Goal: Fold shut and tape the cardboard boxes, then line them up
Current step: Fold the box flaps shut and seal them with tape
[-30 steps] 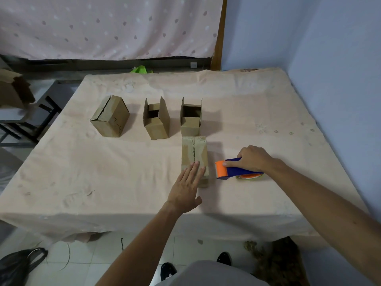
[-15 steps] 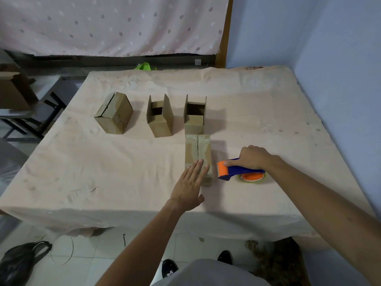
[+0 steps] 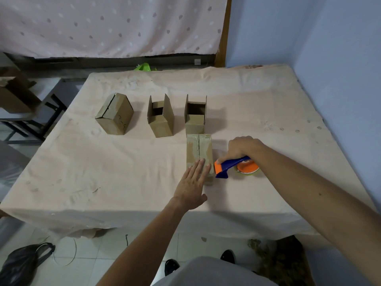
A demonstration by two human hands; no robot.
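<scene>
A closed cardboard box point(image 3: 199, 150) lies near the table's front, its top flaps meeting along a centre seam. My left hand point(image 3: 193, 183) presses flat on its near end with straight fingers. Just right of the box, my right hand point(image 3: 241, 147) grips the blue handle of an orange and blue tape dispenser point(image 3: 235, 167), which rests on the table. Behind stand three more boxes in a row: a folded-shut box point(image 3: 115, 114) on the left, an open box point(image 3: 159, 116) in the middle and another open box point(image 3: 194, 114) on the right.
A pale cloth covers the table point(image 3: 257, 104), which meets blue walls at the right. A dark chair with a cardboard piece point(image 3: 14, 96) stands at the left. A black bag point(image 3: 22, 263) lies on the tiled floor below the front edge.
The view has shifted slightly. My right hand with the tape dispenser stays beside the box, and my left hand keeps pressing on the box's near end.
</scene>
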